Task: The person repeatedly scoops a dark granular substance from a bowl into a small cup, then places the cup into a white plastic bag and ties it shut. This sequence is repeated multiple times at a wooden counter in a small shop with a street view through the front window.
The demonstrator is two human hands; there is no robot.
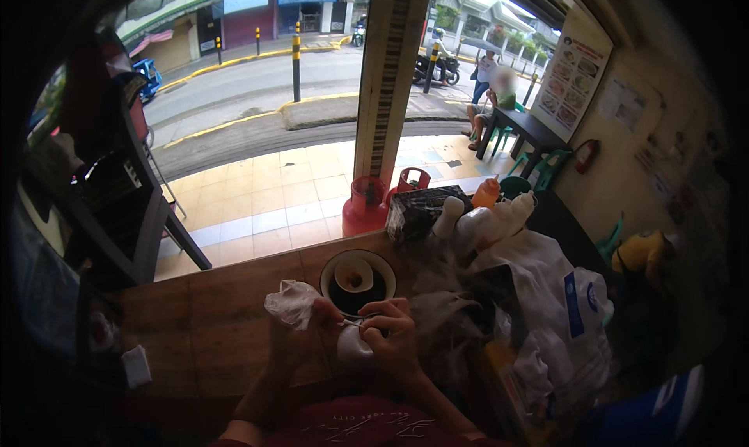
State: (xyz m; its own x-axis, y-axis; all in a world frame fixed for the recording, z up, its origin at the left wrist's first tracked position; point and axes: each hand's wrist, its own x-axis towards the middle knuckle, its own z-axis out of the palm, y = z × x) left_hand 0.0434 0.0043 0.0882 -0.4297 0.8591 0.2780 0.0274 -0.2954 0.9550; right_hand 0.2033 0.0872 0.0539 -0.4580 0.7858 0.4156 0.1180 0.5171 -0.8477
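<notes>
A small tied-looking plastic bag [354, 344] with dark contents partly visible hangs below my hands. My right hand [389, 330] pinches its white twisted neck between thumb and fingers. Close by on the left, my left hand [325, 312] grips the other end of the neck. A crumpled clear plastic bag [291, 303] sits at the back of that left hand, and I cannot tell whether it is held too. Just beyond my fingers stands a white bowl with a dark rim [387, 271], holding dark liquid. A smaller pale cup [354, 271] rests inside it.
The wooden counter [234, 324] runs before me. On its right are a black patterned box [424, 207], an orange squeeze bottle [486, 193] and piled white plastic bags [526, 260]. Red gas cylinders [366, 210] stand beyond. A folded white cloth or paper [136, 366] lies left. People are outside.
</notes>
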